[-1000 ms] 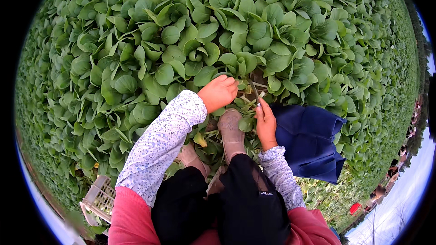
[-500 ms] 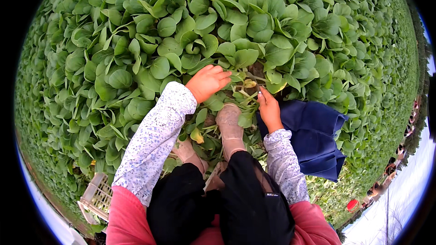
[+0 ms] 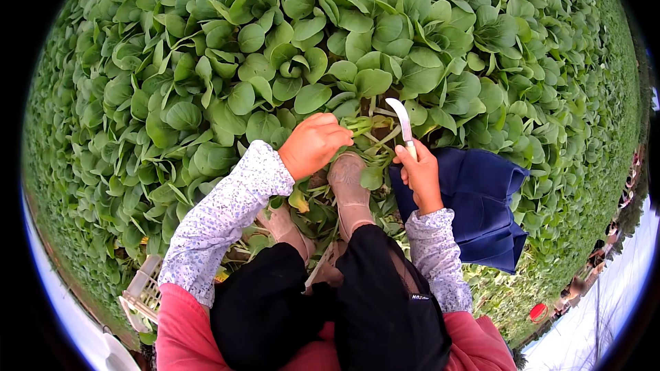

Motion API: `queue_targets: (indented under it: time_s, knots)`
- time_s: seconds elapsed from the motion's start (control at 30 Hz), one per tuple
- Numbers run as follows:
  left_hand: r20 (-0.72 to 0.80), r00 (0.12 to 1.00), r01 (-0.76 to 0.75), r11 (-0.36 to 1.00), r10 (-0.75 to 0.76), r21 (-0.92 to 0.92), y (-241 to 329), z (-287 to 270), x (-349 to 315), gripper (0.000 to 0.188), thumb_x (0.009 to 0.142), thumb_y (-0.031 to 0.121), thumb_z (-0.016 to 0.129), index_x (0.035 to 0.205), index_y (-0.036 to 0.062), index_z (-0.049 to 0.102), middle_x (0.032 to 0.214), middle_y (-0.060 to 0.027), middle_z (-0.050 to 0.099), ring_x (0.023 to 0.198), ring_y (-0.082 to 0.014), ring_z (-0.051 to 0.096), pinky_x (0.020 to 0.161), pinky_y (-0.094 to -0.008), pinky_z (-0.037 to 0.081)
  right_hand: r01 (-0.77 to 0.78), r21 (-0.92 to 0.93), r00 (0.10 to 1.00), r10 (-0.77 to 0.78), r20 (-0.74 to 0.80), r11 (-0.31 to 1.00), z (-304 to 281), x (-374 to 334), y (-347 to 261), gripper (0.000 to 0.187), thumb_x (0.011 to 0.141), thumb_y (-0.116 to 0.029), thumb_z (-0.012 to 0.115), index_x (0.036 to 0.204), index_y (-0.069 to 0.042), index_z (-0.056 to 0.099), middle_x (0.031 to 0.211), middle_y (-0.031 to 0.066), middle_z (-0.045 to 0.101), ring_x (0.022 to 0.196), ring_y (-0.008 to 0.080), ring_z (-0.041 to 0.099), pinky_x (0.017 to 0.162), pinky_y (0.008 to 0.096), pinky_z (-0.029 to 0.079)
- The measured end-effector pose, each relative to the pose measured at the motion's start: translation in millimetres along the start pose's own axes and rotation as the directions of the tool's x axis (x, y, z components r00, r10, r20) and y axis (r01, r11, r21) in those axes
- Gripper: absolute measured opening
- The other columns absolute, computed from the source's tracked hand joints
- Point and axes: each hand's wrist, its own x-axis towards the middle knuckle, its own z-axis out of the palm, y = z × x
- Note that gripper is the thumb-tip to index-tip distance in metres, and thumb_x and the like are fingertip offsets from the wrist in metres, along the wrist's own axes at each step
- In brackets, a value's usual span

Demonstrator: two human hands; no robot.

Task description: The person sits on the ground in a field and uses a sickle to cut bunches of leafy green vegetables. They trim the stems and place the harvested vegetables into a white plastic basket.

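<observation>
Right hand [image 3: 421, 177] has raised its knife [image 3: 401, 124] blade upward.

Knife [image 3: 402, 124] now out in the open: a sec ago the right hand [image 3: 421, 177] was down among the leaves w/ blade barely showing; now the curved blade sticks up clear of the hand, tip toward the plants. Left hand [image 3: 313, 143] was closed over the leafy heads further up; now it's lower & nearer the body, gripping a bunch of pale green stalks [image 3: 364, 126] that lie pulled sideways btw. the two hands. Stalks weren't visible before. Right hand sits a bit further right, beside the blue cloth [image 3: 481, 199].
</observation>
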Motion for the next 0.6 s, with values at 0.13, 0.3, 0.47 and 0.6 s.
queue_targets:
  time_s: [0.13, 0.3, 0.47, 0.6]
  knots:
    - [-0.051, 0.995, -0.090, 0.996, 0.090, 0.001, 42.6, -25.1, -2.1, 0.017, 0.066, 0.004, 0.067, 0.084, 0.0041, 0.064, 0.095, -0.0048, 0.066, 0.077, -0.0220, 0.056, 0.065, -0.0335, 0.046, -0.114, 0.280, 0.984, 0.070, 0.163, 0.953, -6.4, -18.1, -0.2, 0.050, 0.091, -0.028, 0.060, 0.126, 0.004, 0.047, 0.092, 0.0095, 0.064, 0.045, 0.0033, 0.042, 0.039, 0.0183, 0.033]
    - [0.006, 0.974, -0.226, 0.971, 0.227, -0.084, 87.8, -49.0, -11.2, 0.021, 0.065, 0.008, 0.066, 0.085, 0.0029, 0.063, 0.104, -0.0095, 0.066, 0.077, -0.0223, 0.058, 0.064, -0.0334, 0.047, -0.253, 0.677, 0.919, -0.048, 0.392, 0.691, 11.1, -36.0, -7.6, 0.046, 0.094, -0.026, 0.055, 0.129, 0.002, 0.045, 0.105, 0.0091, 0.062, 0.048, 0.0031, 0.040, 0.042, 0.0179, 0.033]
    - [0.010, 0.980, -0.198, 0.972, 0.201, -0.131, 87.7, -47.6, -21.5, 0.020, 0.068, 0.008, 0.065, 0.087, 0.0013, 0.065, 0.106, -0.0102, 0.066, 0.075, -0.0207, 0.059, 0.060, -0.0312, 0.045, -0.279, 0.641, 0.914, -0.006, 0.405, 0.715, 14.0, -26.5, -8.5, 0.038, 0.093, -0.023, 0.057, 0.124, -0.002, 0.049, 0.091, 0.0021, 0.058, 0.049, 0.0034, 0.041, 0.042, 0.0179, 0.033]
    - [0.046, 0.939, -0.337, 0.937, 0.342, -0.091, 89.0, -39.9, -13.4, 0.022, 0.068, 0.011, 0.063, 0.088, 0.0015, 0.064, 0.110, -0.0114, 0.064, 0.081, -0.0218, 0.059, 0.066, -0.0329, 0.048, -0.375, 0.608, 0.897, 0.109, 0.428, 0.700, 33.1, -27.0, -8.2, 0.027, 0.092, -0.023, 0.058, 0.112, -0.005, 0.055, 0.079, 0.0007, 0.054, 0.048, 0.0043, 0.041, 0.042, 0.0190, 0.035]
